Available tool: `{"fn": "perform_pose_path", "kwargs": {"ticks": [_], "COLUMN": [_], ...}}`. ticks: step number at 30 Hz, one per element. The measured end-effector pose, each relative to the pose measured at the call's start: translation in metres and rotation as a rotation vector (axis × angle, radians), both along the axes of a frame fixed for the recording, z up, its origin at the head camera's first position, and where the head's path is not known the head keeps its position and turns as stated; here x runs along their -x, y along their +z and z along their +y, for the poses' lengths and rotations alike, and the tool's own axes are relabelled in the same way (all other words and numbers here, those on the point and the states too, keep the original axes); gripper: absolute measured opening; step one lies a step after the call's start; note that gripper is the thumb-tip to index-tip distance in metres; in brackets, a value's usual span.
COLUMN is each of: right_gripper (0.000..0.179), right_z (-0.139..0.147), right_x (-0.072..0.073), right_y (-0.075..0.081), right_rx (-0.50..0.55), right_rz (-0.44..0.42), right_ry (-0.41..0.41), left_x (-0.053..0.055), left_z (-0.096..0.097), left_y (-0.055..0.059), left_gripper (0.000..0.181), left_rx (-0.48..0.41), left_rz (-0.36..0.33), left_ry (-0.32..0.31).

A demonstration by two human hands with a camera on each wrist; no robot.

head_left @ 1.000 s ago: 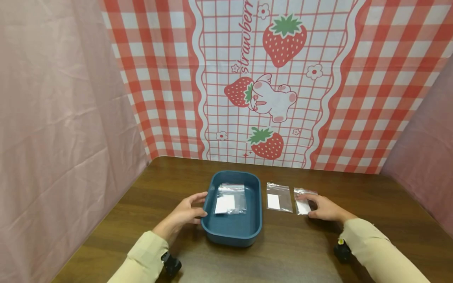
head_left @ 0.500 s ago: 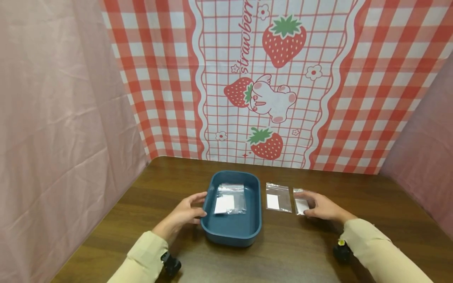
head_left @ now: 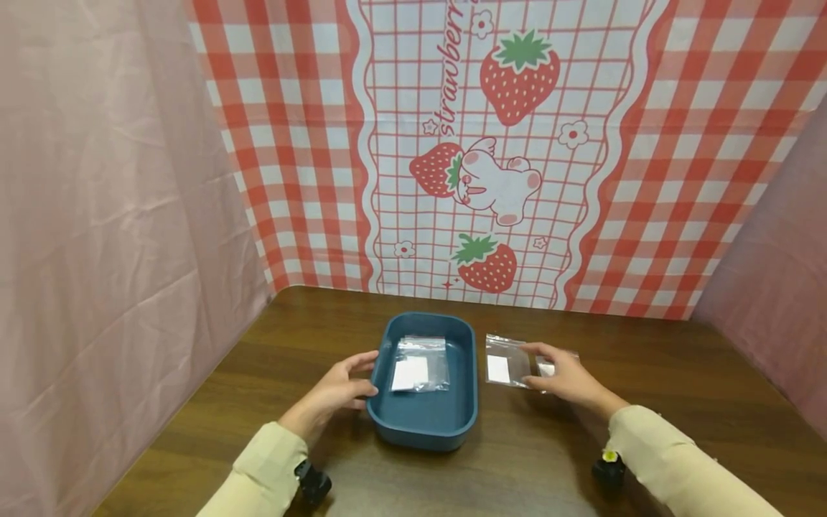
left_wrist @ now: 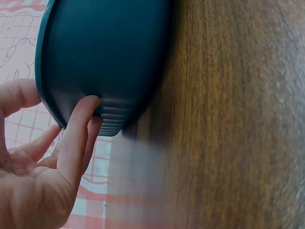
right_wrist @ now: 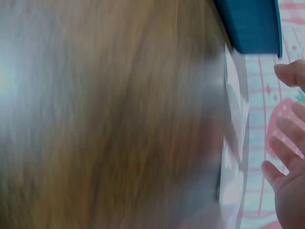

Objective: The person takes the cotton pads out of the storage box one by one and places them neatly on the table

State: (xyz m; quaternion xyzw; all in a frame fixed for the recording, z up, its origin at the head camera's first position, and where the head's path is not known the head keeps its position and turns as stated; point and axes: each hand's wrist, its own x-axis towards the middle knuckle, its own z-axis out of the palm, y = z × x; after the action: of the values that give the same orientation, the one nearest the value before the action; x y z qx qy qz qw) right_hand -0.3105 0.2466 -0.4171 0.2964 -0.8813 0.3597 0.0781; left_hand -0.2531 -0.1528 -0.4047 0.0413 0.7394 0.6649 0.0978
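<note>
A dark blue plastic bin (head_left: 423,439) stands on the wooden table, with clear zip bags (head_left: 411,372) bearing white labels inside, overlapping. My left hand (head_left: 332,391) rests at its left side; fingertips (left_wrist: 88,102) touch the outer wall and the thumb meets the rim. Right of the bin lies a clear zip bag (head_left: 517,355) with a white label. Another zip bag (head_left: 545,369) lies beside it, mostly covered by my right hand (head_left: 570,377). That hand hovers with fingers spread and holds nothing, its fingertips over the first bag's right edge. In the right wrist view both bags (right_wrist: 233,105) lie below the hand.
A red-and-white strawberry cloth (head_left: 478,158) hangs behind the table (head_left: 517,467). Pink curtains (head_left: 129,215) close off both sides. Small black cameras (head_left: 313,482) sit on the wrists.
My right hand slides left from the right-hand zip bag toward the one nearer the bin; the bags stay where they were. The left hand and the bin have not moved.
</note>
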Motion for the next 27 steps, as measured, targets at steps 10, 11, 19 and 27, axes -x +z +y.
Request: {"fn": "perform_pose_path", "kwargs": {"ticks": [10,11,19,27], "right_gripper": [0.053,0.053,0.050,0.052], "right_z": [-0.036,-0.039,-0.067,-0.095], "right_x": [-0.007,-0.007,-0.005,0.002], "right_y": [0.007,0.007,0.016,0.036], "right_rx": [0.062,0.071,0.154,0.177], "right_rz": [-0.059,-0.068,-0.041,-0.113], "right_ry": [-0.055,-0.059,-0.015,0.002], "left_x": [-0.001,-0.001,0.000,0.000], "left_z": [0.001,0.001,0.000,0.000], "left_y": [0.002,0.002,0.001,0.002], "left_gripper": [0.065,0.065,0.065,0.064], "left_rx": [0.034,0.036,0.036,0.038], "left_rz": [-0.017,-0.019,-0.026,-0.021], "left_ry": [0.021,0.024,0.024,0.025]}}
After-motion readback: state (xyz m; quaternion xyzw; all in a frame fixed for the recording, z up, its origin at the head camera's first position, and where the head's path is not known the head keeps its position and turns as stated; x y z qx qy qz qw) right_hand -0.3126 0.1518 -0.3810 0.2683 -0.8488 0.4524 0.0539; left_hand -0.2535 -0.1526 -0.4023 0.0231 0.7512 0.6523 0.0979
